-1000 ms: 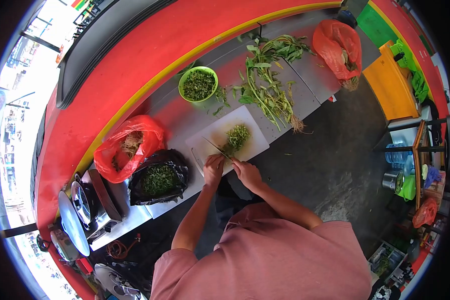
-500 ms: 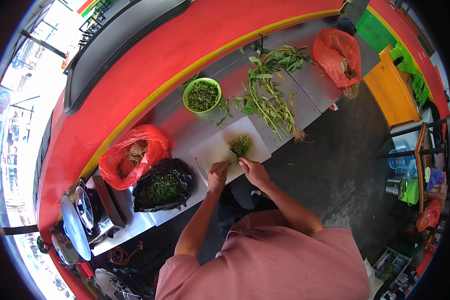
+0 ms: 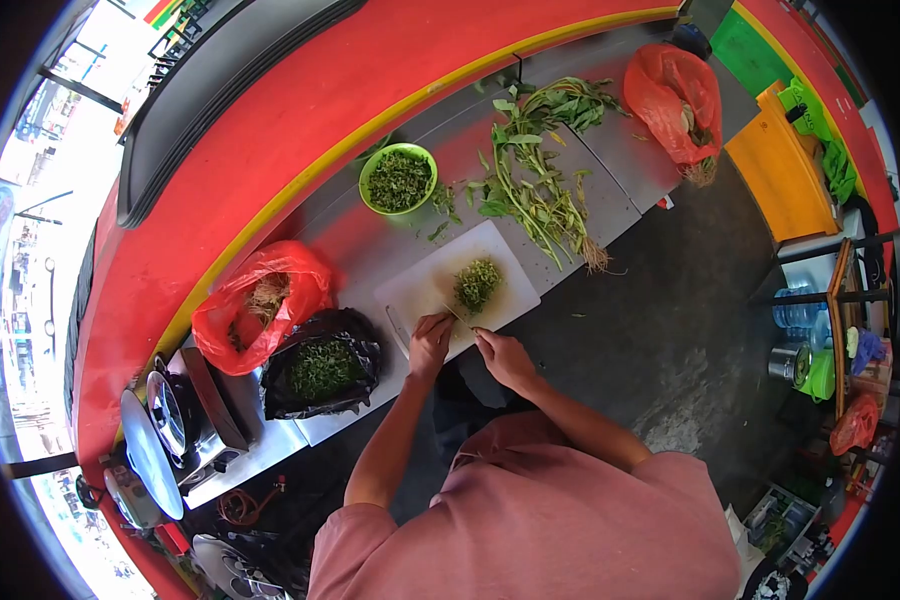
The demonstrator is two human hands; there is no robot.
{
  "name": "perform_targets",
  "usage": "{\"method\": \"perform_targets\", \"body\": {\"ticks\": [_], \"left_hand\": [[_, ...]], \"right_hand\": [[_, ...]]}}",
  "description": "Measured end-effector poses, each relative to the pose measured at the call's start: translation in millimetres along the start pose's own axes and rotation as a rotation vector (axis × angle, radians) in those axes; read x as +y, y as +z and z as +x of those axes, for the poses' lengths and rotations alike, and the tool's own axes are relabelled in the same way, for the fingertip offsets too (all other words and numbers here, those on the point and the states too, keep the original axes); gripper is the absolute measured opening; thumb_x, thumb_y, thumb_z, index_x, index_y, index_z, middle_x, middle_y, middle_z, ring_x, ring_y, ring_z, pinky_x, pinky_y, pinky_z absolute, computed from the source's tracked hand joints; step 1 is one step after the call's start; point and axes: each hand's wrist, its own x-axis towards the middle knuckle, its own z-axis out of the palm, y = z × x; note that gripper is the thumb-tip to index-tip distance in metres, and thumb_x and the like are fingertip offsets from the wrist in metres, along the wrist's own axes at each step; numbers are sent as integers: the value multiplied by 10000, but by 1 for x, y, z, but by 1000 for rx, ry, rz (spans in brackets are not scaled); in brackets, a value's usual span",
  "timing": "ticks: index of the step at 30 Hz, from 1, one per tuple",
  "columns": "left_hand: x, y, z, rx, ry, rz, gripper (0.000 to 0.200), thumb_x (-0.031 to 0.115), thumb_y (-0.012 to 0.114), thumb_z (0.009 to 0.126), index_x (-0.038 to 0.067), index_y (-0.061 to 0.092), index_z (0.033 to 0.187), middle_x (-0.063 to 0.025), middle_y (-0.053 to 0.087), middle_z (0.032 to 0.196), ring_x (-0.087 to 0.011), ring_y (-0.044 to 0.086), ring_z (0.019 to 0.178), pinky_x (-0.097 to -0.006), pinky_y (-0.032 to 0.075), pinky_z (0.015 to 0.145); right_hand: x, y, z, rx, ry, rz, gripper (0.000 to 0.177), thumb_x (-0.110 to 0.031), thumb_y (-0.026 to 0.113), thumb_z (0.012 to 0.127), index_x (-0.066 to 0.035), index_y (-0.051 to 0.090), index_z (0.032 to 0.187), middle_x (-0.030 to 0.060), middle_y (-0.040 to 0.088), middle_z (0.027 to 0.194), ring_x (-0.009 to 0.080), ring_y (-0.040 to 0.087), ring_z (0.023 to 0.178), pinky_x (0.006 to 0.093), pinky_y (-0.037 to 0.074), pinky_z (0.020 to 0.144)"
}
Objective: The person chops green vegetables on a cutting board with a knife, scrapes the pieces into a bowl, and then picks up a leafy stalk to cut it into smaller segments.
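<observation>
Cutting board [image 3: 420,285]: bare at 9 o'clock of chopped pile [image 3: 477,283] (passage open there). Blocking around the board: green bowl [image 3: 398,180] at 11, loose stems [image 3: 535,190] at 1, black bag [image 3: 320,365] at 8, red bag [image 3: 255,305] at 9.

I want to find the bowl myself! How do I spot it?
Follow the steel counter under the red wall to the white cutting board. Just beyond it, toward the wall, sits the bowl. It is round, bright green and full of chopped greens, unlike the floppy red bag and black bag.
</observation>
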Motion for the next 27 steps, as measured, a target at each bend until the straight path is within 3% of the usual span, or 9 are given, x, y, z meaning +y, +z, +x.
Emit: {"method": "perform_targets", "body": {"ticks": [6, 8, 18, 27], "left_hand": [[0, 1, 0, 8, 4, -7, 167, -13, 698, 793, 25, 724, 953, -90, 689, 986, -303, 643, 929, -397, 534, 817], [-2, 3, -2, 4, -3, -9, 166, -15, 695, 793, 24, 724, 951, -91, 688, 981, -304, 643, 926, -399, 533, 818], [-4, 1, -1, 8, -64, -49, 163, -16, 697, 784, 16, 723, 941, -131, 709, 978, -325, 662, 932, -403, 531, 831], [-5, -1, -1, -7, -37, -20, 153, -12, 705, 780, 19, 724, 929, -113, 700, 961, -316, 656, 928, -404, 527, 830]], "right_hand": [[2, 8, 5, -3, 28, -43, 289, -261, 532, 982, -104, 643, 1197, 230, 680, 883, 420, 657, 794, 502, 535, 682], [-1, 10, 14, -41, 5, -181, 284, -265, 526, 983, -114, 645, 1192, 226, 682, 869, 412, 664, 781, 495, 540, 665], [-19, 0, 27, -90, 81, -100, 316, -334, 502, 988, -112, 650, 1158, 228, 684, 874, 436, 659, 817, 524, 539, 720], [2, 20, 22, -62, -1, -297, 295, -302, 536, 977, -133, 627, 1201, 201, 692, 847, 390, 674, 732, 474, 555, 634]]}}
